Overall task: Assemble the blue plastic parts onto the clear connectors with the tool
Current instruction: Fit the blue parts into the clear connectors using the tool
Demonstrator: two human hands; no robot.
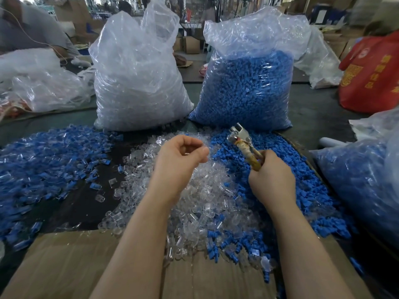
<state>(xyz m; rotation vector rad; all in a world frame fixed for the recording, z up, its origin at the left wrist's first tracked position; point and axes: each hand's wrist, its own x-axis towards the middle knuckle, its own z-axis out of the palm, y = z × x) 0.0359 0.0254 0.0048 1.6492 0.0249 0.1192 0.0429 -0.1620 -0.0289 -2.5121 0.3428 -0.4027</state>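
My right hand [272, 177] grips the tape-wrapped handles of a plier-like metal tool [241, 140], its jaws pointing up and left over the pile of loose blue parts [287, 190]. My left hand [180, 157] hovers over the heap of clear connectors [194, 203] with its fingers curled; whether it pinches a clear piece I cannot tell. To the left lies a spread of assembled blue-and-clear pieces [47, 160].
Two tall plastic bags stand behind the piles: one of clear connectors [138, 83], one of blue parts [246, 89]. Another bag of blue pieces [362, 182] sits at the right, a red bag [371, 74] beyond it. Flat cardboard [71, 264] covers the near edge. A person's sleeve [32, 29] shows at far left.
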